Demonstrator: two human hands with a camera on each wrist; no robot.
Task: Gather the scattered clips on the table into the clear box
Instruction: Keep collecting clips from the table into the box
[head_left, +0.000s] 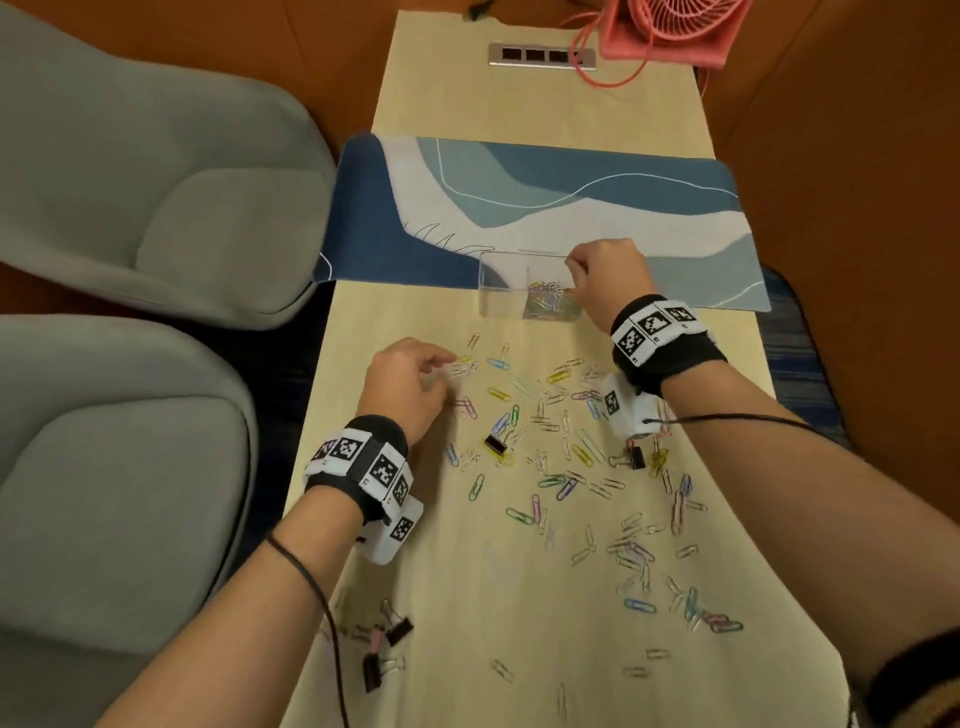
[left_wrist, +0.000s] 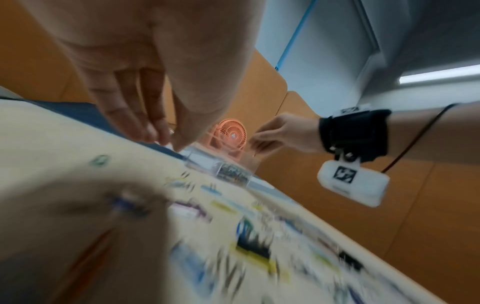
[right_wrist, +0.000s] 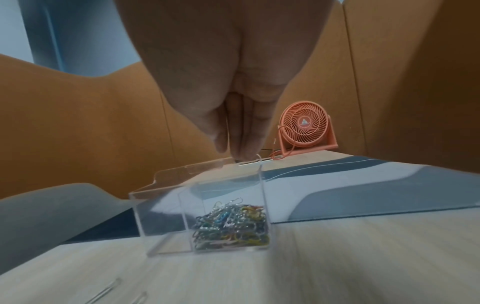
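**Both hands at work among the paper clips**

The right hand (head_left: 605, 278) hangs over the right end of the clear plastic two-compartment box (head_left: 498, 304), its fingers (right_wrist: 249, 131) drawn together and pointing down, pinching a thin silver paper clip (right_wrist: 255, 159) just above the box's rim. The left hand (head_left: 410, 382) is low over the table, its fingertips (left_wrist: 153, 131) bunched against the thumb around a few pale paper clips (head_left: 462, 370) at the left edge of the scatter; the left wrist view is too blurred to show them clearly.

The box stands on the light wooden table (head_left: 457, 597), touching the near edge of the blue-and-white patterned desk mat (head_left: 519, 208). Its right compartment holds a heap of mixed coloured and silver clips (right_wrist: 231, 226); the left compartment looks bare in the right wrist view.

Between the two forearms lies a wide scatter of coloured and silver paper clips (head_left: 571, 467), with several black binder clips among them: one (head_left: 496, 446) near the middle, one (head_left: 635, 458) below the right wrist, and more (head_left: 387, 644) near the left forearm.

Both wrists wear black bands with white marker tags. A coral-pink desk fan (head_left: 670, 26) stands at the far end of the table beside a metal socket strip (head_left: 540, 55). Two grey upholstered chairs (head_left: 130, 208) stand to the left.
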